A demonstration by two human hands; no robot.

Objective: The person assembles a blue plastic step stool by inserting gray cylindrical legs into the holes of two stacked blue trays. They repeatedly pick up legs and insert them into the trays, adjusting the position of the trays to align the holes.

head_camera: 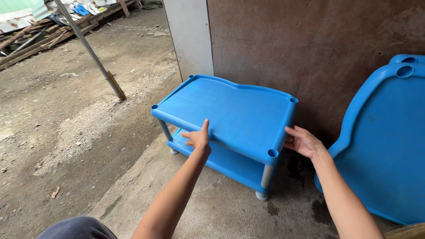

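At 7 o'clock, nearest the camera, a grey-clad knee (77,228) shows at the bottom edge. Both forearms reach up from there over a concrete slab (221,208). At 3 to 4 o'clock two loose blue shelves (385,150) lean upright against the wall.

Just below centre stands a blue rack (230,115) of two tiers on grey legs (267,176), set on the slab close to the wall. The left hand (198,138) grips the front rim of the top tier, thumb up on the surface, fingers curled under the edge. The right hand (302,141) rests at the rack's right end, fingers spread and touching the rim near the corner socket (272,153); it is not closed around anything.

Behind the rack, from 12 to 2 o'clock, is a brown board wall (318,48), with a pale panel (190,35) at 12. From 9 to 11 o'clock lies bare dirt (66,110), crossed by a slanted metal pole (90,53); scrap timber (40,35) is piled farthest off at 10 to 11.
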